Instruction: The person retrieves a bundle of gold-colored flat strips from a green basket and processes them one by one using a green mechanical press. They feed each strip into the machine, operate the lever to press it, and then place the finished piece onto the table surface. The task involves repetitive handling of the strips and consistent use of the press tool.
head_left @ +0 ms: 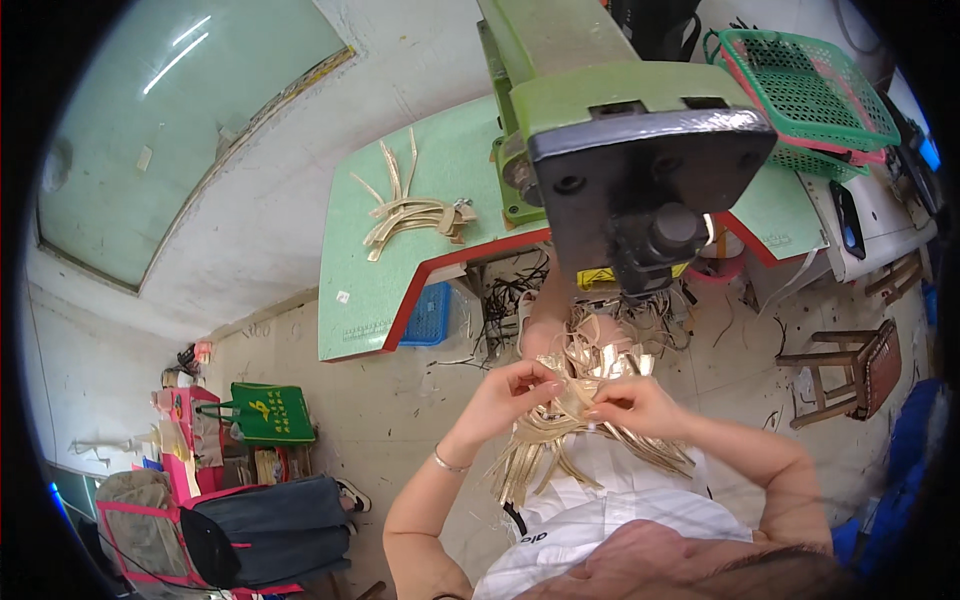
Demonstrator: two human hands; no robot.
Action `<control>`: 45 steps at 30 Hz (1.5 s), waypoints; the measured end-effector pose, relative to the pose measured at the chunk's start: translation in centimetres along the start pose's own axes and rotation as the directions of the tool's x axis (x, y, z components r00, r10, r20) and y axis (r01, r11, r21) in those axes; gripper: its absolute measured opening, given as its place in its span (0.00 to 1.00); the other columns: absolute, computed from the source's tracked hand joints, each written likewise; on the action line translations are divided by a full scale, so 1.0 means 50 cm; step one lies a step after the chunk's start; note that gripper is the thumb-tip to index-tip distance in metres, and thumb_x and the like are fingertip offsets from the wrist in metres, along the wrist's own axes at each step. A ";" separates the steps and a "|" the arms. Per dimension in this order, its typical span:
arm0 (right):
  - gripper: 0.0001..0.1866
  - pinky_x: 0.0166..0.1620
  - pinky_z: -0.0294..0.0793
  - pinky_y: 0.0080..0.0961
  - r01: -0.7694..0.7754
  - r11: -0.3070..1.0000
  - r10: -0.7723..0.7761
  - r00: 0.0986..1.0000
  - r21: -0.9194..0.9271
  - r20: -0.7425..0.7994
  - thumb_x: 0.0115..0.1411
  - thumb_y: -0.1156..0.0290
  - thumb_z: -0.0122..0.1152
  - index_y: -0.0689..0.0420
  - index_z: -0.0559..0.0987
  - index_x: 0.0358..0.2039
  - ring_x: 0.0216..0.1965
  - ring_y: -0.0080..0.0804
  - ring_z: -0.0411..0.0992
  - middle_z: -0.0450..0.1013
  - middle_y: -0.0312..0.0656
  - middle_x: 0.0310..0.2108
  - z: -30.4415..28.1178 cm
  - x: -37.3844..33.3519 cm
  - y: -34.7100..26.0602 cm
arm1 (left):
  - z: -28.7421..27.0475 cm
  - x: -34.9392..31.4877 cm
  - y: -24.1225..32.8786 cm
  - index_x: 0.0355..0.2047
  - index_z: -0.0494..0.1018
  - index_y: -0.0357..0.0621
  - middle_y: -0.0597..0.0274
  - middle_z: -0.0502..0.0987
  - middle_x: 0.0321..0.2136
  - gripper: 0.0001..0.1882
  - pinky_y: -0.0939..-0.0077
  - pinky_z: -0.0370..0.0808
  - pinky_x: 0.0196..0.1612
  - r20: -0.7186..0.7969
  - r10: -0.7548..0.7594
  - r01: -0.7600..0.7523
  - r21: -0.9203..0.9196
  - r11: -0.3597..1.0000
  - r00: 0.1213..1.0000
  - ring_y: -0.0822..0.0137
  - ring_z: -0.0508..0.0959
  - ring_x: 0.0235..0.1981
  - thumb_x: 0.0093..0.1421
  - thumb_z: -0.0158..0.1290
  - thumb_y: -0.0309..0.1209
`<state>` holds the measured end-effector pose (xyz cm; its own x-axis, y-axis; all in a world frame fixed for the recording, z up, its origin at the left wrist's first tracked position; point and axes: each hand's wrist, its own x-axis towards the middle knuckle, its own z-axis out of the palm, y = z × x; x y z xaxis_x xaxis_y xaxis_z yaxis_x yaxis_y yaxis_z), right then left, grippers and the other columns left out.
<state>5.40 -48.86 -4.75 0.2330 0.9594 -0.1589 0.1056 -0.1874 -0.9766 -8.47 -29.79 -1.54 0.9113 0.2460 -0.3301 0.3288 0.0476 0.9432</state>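
Observation:
A heap of metallic gold straps (540,430) lies across my lap, its ends fanning down over my white clothing. Above the heap, my left hand (522,392) is closed in a pinch on a gold strap, thumb and fingertips together. My right hand (638,404) faces it a short way off, also pinching a gold strap piece between thumb and forefinger. Whether both hands grip the same strap cannot be made out. More gold straps (420,222) lie in a curved bundle on the green table (455,130), left of the machine.
A green machine with a black head (650,150) rises in front of me over the red-edged table. Green baskets (810,90) are stacked at the far right. A wooden stool (850,375) stands at right, a green bag (270,413) at left, a blue crate (427,315) below the table.

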 end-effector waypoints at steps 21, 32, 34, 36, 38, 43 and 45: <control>0.22 0.39 0.71 0.23 0.329 0.816 -0.153 0.916 -0.475 0.372 0.50 0.62 0.68 0.59 0.75 0.42 0.34 0.24 0.71 0.75 0.38 0.35 -0.317 0.124 -0.307 | 0.101 0.038 0.092 0.29 0.77 0.35 0.66 0.76 0.22 0.10 0.88 0.62 0.24 -0.458 0.286 -0.425 -0.233 0.875 0.841 0.79 0.72 0.22 0.62 0.49 0.29; 0.14 0.34 0.69 0.25 0.517 0.594 -0.358 0.856 -0.616 0.373 0.50 0.62 0.68 0.59 0.79 0.30 0.30 0.32 0.70 0.74 0.37 0.25 -0.325 0.119 -0.288 | -0.014 0.099 0.039 0.30 0.72 0.38 0.66 0.72 0.24 0.10 0.84 0.65 0.27 -0.597 0.087 -0.560 -0.679 0.474 0.797 0.78 0.68 0.24 0.61 0.48 0.33; 0.16 0.34 0.68 0.26 0.457 0.692 -0.310 0.887 -0.559 0.342 0.50 0.60 0.67 0.59 0.78 0.32 0.29 0.33 0.69 0.73 0.37 0.25 -0.322 0.116 -0.288 | -0.006 0.124 0.023 0.30 0.71 0.38 0.68 0.70 0.23 0.11 0.83 0.65 0.29 -0.539 0.069 -0.528 -0.778 0.340 0.839 0.76 0.68 0.24 0.61 0.46 0.33; 0.17 0.36 0.68 0.27 0.365 0.754 -0.209 0.921 -0.546 0.328 0.51 0.58 0.66 0.58 0.77 0.35 0.31 0.34 0.69 0.74 0.38 0.27 -0.308 0.116 -0.300 | 0.022 0.134 -0.037 0.37 0.72 0.36 0.61 0.75 0.33 0.13 0.78 0.69 0.41 -0.364 0.286 -0.462 -0.639 0.615 0.886 0.72 0.73 0.35 0.63 0.44 0.34; 0.19 0.40 0.69 0.28 0.338 0.703 -0.128 0.925 -0.626 0.356 0.53 0.57 0.64 0.58 0.76 0.39 0.34 0.35 0.70 0.74 0.41 0.31 -0.297 0.128 -0.298 | 0.077 0.125 -0.016 0.43 0.72 0.33 0.57 0.77 0.39 0.14 0.75 0.70 0.47 -0.199 0.281 -0.337 -0.356 0.872 0.939 0.70 0.74 0.41 0.63 0.46 0.31; 0.22 0.46 0.70 0.28 0.418 0.687 -0.239 0.902 -0.594 0.359 0.54 0.56 0.62 0.56 0.75 0.45 0.42 0.36 0.71 0.74 0.43 0.42 -0.268 0.112 -0.303 | 0.170 0.083 0.112 0.42 0.74 0.32 0.55 0.78 0.36 0.12 0.77 0.73 0.43 -0.170 0.349 -0.388 -0.337 0.858 0.921 0.71 0.77 0.38 0.61 0.51 0.27; 0.21 0.47 0.71 0.25 0.339 0.699 -0.206 0.939 -0.629 0.277 0.52 0.57 0.64 0.54 0.76 0.44 0.45 0.33 0.72 0.74 0.37 0.44 -0.257 0.100 -0.306 | 0.175 0.076 0.118 0.38 0.76 0.31 0.55 0.79 0.33 0.11 0.80 0.74 0.39 -0.272 0.240 -0.323 -0.319 0.891 0.932 0.71 0.78 0.33 0.61 0.51 0.28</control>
<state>17.36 -43.92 11.24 -0.0705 0.9974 0.0116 0.7612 0.0613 -0.6457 -0.89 -37.04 2.44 0.8606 0.5043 -0.0707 -0.0807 0.2722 0.9589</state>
